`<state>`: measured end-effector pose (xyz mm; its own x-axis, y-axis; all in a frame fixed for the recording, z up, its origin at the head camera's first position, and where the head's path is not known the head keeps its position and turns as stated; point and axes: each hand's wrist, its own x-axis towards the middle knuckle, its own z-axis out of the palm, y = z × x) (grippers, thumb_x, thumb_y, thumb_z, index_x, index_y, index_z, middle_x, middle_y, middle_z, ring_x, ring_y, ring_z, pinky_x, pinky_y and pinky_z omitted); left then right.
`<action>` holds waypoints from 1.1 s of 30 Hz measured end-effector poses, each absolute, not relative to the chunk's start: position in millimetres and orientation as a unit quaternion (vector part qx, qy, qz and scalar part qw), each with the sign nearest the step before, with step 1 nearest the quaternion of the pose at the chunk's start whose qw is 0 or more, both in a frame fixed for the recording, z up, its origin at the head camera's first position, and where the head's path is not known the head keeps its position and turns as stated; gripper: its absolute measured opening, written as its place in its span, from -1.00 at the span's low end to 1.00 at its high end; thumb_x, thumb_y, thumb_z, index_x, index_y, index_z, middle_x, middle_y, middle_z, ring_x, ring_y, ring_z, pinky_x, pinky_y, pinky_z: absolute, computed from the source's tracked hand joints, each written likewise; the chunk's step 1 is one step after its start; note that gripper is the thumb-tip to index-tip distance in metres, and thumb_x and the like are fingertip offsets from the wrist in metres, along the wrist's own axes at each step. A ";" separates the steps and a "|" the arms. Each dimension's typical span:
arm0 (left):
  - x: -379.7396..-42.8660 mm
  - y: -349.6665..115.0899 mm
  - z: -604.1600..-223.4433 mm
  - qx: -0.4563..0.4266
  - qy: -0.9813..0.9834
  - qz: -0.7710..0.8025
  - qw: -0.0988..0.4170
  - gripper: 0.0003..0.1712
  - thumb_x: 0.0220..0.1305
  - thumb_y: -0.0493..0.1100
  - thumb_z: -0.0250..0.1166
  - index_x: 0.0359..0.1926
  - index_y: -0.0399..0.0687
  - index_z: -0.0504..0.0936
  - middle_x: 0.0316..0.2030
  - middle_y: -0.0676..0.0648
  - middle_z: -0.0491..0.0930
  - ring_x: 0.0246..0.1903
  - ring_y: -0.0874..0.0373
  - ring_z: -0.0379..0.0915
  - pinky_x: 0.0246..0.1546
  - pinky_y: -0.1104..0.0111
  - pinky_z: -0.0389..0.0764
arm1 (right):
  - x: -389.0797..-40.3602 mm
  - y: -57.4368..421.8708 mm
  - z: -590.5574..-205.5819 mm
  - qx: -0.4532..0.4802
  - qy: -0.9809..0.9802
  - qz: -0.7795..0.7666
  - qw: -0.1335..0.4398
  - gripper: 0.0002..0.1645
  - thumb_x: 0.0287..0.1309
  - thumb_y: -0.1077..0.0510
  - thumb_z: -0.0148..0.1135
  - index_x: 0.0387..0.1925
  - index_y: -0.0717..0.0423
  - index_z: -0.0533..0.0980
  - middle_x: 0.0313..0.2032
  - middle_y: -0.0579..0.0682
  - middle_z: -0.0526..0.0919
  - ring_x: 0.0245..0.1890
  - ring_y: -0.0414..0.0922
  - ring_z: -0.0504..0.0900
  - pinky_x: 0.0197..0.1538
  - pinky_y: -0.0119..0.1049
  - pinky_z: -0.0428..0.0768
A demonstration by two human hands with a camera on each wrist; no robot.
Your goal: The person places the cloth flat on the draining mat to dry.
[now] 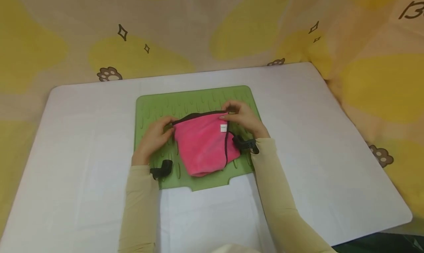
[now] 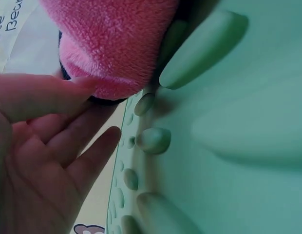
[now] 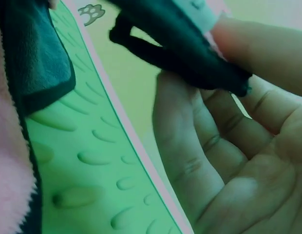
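Note:
A fluffy pink cloth (image 1: pixel 202 142) with black edging and a small white label (image 1: pixel 223 128) hangs over the green mat, partly folded. My left hand (image 1: pixel 155 136) pinches its upper left corner between thumb and fingers, and the left wrist view shows the pink pile (image 2: pixel 112 44) at the thumb tip. At the upper right corner, beside the label, my right hand (image 1: pixel 243 117) pinches the black edging (image 3: pixel 190 58). A dark grey underside (image 3: pixel 39 53) of the cloth shows in the right wrist view. The lower right part of the cloth sticks out past a black-edged fold.
Beneath the cloth lies a green mat (image 1: pixel 152 107) with raised drop-shaped bumps and a notched front edge. It rests on a white table (image 1: pixel 82 142) with rounded corners. A yellow and cream patterned curtain (image 1: pixel 185 32) stands behind the table and along its right side.

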<state>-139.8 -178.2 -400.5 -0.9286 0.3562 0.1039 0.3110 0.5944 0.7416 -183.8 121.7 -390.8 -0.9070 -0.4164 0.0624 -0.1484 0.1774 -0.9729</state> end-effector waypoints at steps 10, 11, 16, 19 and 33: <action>-138.8 -177.4 -396.0 0.160 0.889 0.427 0.035 -0.81 0.27 -0.34 0.14 -0.13 -0.37 0.52 -0.15 -0.33 0.58 -0.08 -0.17 0.49 0.01 0.03 0.46 | -186.0 125.2 -393.3 -0.180 0.768 -0.604 0.116 -0.81 0.05 0.40 0.29 -0.27 0.33 0.47 -0.29 0.07 0.53 -0.24 -0.13 0.53 -0.18 -0.33 0.51; -138.1 -177.3 -395.2 0.160 0.887 0.432 0.033 -0.82 0.27 -0.33 0.15 -0.14 -0.37 0.52 -0.17 -0.32 0.58 -0.11 -0.16 0.49 -0.01 0.03 0.47 | -186.1 125.5 -393.9 -0.174 0.768 -0.604 0.118 -0.79 0.05 0.40 0.29 -0.25 0.35 0.47 -0.29 0.06 0.54 -0.25 -0.14 0.53 -0.18 -0.33 0.51; -136.0 -177.7 -394.8 0.169 0.882 0.439 0.027 -0.79 0.27 -0.30 0.17 -0.13 -0.36 0.53 -0.21 -0.30 0.58 -0.15 -0.15 0.48 -0.04 0.02 0.47 | -186.6 127.6 -400.0 -0.140 0.780 -0.597 0.123 -0.73 0.01 0.38 0.34 -0.20 0.36 0.52 -0.31 0.00 0.59 -0.29 -0.18 0.55 -0.20 -0.36 0.53; -136.0 -178.3 -397.6 0.179 0.887 0.424 0.039 -0.74 0.30 -0.26 0.16 -0.06 -0.37 0.53 -0.12 -0.32 0.56 -0.05 -0.18 0.45 0.05 0.00 0.41 | -188.1 131.3 -405.6 -0.122 0.775 -0.607 0.125 -0.77 0.01 0.37 0.34 -0.24 0.34 0.53 -0.35 -0.05 0.59 -0.32 -0.20 0.53 -0.23 -0.39 0.51; -137.0 -179.8 -403.5 0.194 0.882 0.419 0.092 -0.59 0.17 -0.44 0.10 0.08 -0.37 0.44 0.01 -0.35 0.49 0.08 -0.24 0.36 0.16 -0.04 0.30 | -193.4 143.3 -423.0 -0.089 0.702 -0.695 0.127 -0.82 0.06 0.42 0.25 -0.33 0.13 0.53 -0.38 -0.10 0.59 -0.31 -0.21 0.50 -0.21 -0.38 0.49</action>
<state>-137.0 -179.8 -403.5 -0.9078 0.4194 0.0001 0.2648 0.5729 0.7757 -193.4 143.3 -423.0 -0.9518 -0.3019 -0.0543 0.0516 0.0170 -0.9985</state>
